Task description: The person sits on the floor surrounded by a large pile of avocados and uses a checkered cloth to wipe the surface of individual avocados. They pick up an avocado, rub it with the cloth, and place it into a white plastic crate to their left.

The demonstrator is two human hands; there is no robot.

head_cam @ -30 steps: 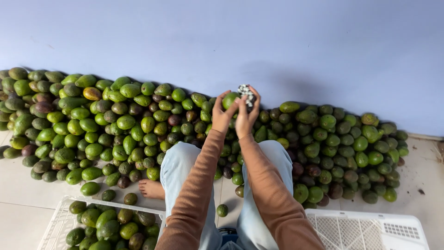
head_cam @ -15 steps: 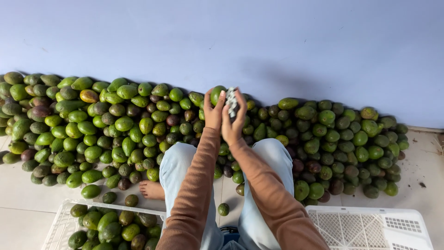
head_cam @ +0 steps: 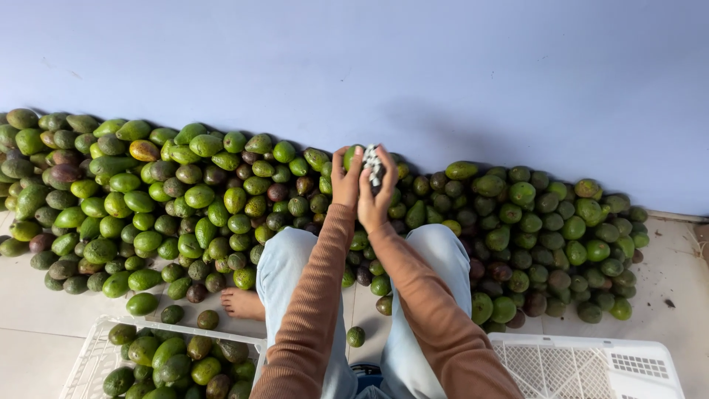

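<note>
While pinched overhead, sticker strip [head_cam: 373,164] between right hand [head_cam: 375,198] fingertips (left hand [head_cam: 346,181] alongside)

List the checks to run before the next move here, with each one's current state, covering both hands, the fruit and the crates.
1. Left hand has a firm hold on the green avocado: cannot tell; the fruit is mostly hidden behind the hand.
2. Right hand holds the strip of small white stickers: ok, pinched at its fingertips.
3. Hands raised above the avocado pile: ok.
4. Left crate can take more fruit: ok, partly filled with avocados.
5. Right crate within reach: ok, beside the right knee, no fruit visible in it.
6. Loose avocado on the floor between the legs: not ok, lying outside the pile.
</note>
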